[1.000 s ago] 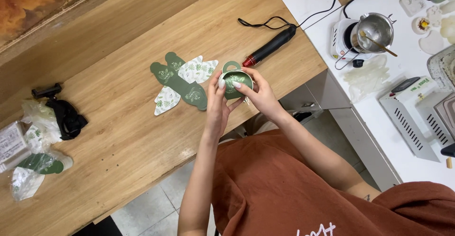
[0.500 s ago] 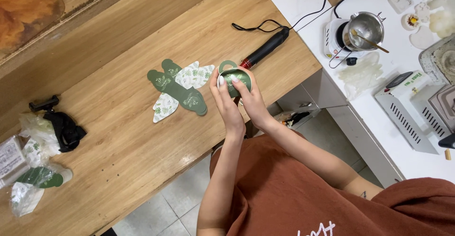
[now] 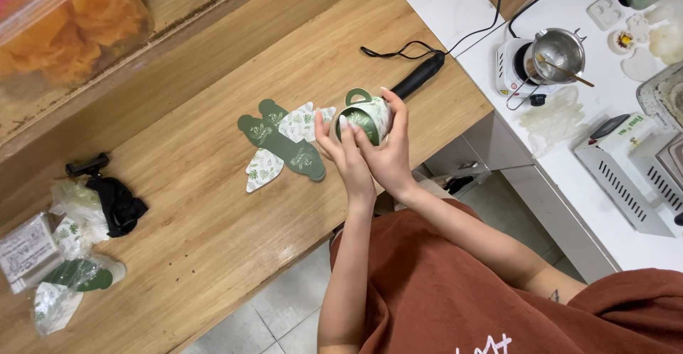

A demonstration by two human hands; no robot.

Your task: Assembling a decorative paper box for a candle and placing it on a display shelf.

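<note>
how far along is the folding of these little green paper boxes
Done: none finished shows on the wooden table. In hand: both hands, left hand and right hand, grip one partly folded green box, rounded but open at one end. Left: several flat die-cut pieces lie unfolded beside it, and more sit in plastic bags at the table's far left.

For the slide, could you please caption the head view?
Both hands, left hand and right hand, cup a small green-and-white paper box above a wooden table, beside flat die-cut cards.
</note>
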